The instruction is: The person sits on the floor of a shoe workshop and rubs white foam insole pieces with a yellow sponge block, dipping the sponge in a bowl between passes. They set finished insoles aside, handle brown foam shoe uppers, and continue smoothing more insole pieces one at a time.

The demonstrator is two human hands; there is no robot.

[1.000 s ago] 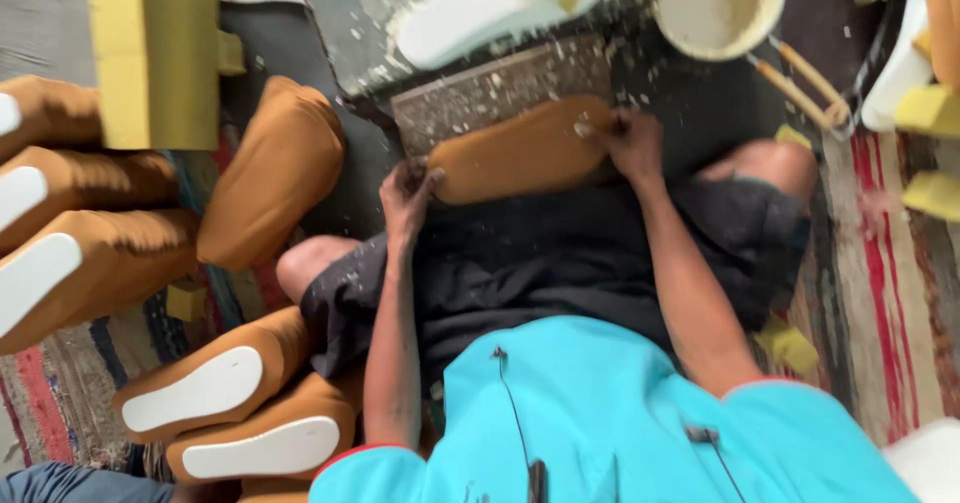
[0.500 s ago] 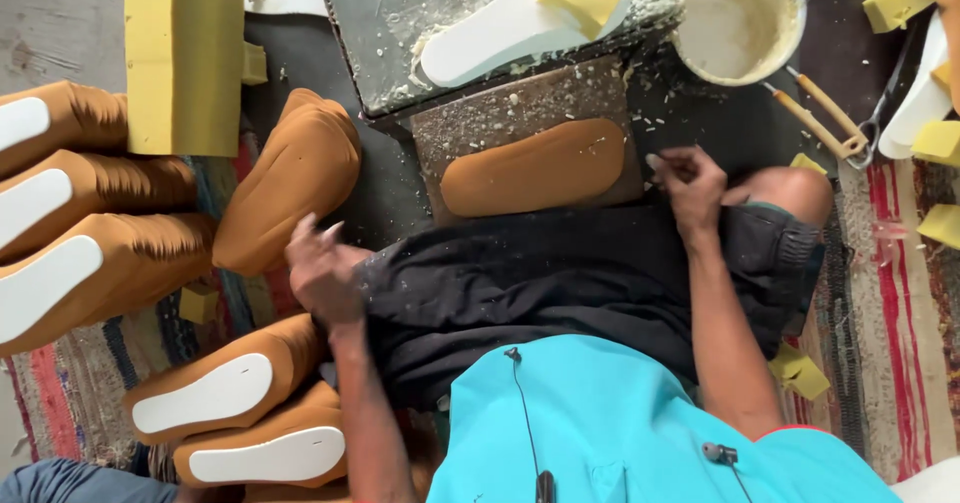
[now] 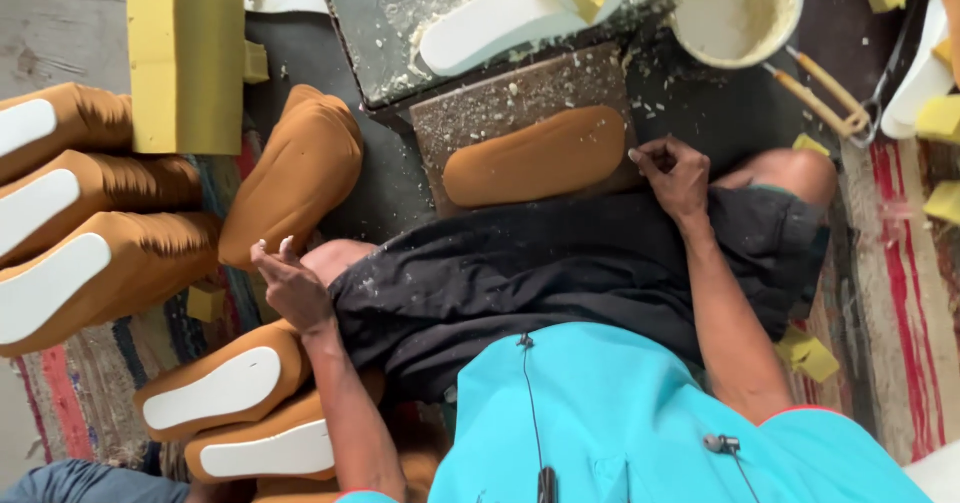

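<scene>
Yellow foam block [image 3: 185, 53] lying at top left | tan sole pad [image 3: 535, 155] resting on board [image 3: 480, 113], near edge | right hand [image 3: 672, 173] pinching pad's end | left hand [image 3: 290, 288] opening, empty, beside stacked tan soles [image 3: 295, 178].

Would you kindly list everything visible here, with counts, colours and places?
tan padded sole: one, on the speckled board at centre.
speckled board: one, grey-brown, in front of the knees.
white sole: one, on the dark slab above.
yellow foam block: one large, upper left.
tan pads: several, some with white faces, stacked along the left.
cream bucket: one, top right.
small yellow foam pieces: several, scattered right.
striped rug: red and beige, right.
left hand: empty, raised near the left knee.
right hand: at the padded sole's right end.
</scene>
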